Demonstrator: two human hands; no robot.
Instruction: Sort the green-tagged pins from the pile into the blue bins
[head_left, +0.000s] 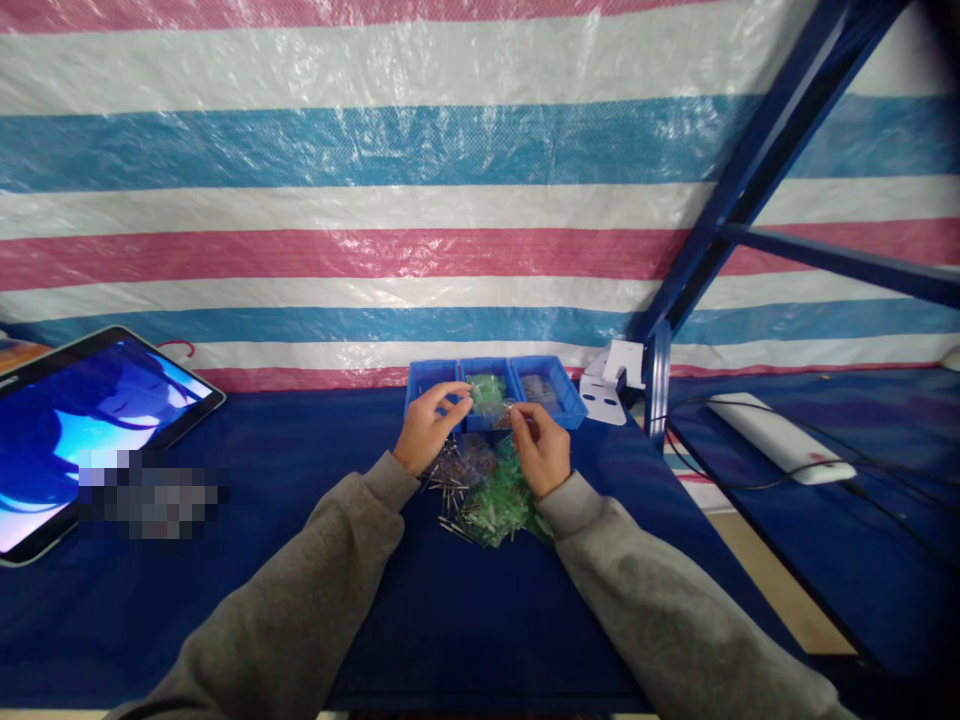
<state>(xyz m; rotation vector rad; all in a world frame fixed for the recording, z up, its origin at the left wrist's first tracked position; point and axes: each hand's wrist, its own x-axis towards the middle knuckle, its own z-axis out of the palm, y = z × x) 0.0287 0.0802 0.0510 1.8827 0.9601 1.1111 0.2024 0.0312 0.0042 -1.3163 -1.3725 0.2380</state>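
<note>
On the worktop (465,620), covered in dark blue cloth, a pile (487,490) of small parts lies in front of the person: green plastic pieces mixed with thin metal pins and some clear pieces. Individual count not readable.

Behind the pile: three blue plastic bins (495,392) in a row, touching side to side, rectangular and open-topped. Left bin contents hidden by the hand; middle bin holds green pieces; right bin holds brownish or clear bits, too small to identify.

Left hand (429,428): over the left bin's front edge, grip with thumb and forefinger pressed together near the middle bin; whether a part is pinched I cannot tell. Right hand (540,448): above the pile, grip with fingertips closed on something very small, item not resolvable. Both sleeves grey, fleecy.

Surroundings: one tablet (82,430) at far left, propped, screen lit blue. One white bracket (611,385) just right of the bins, against a blue steel frame (750,200). One white oblong device (780,438) with black cables on the adjoining surface at right. Striped woven tarp (375,200) behind, pink, white and blue, glossy.
</note>
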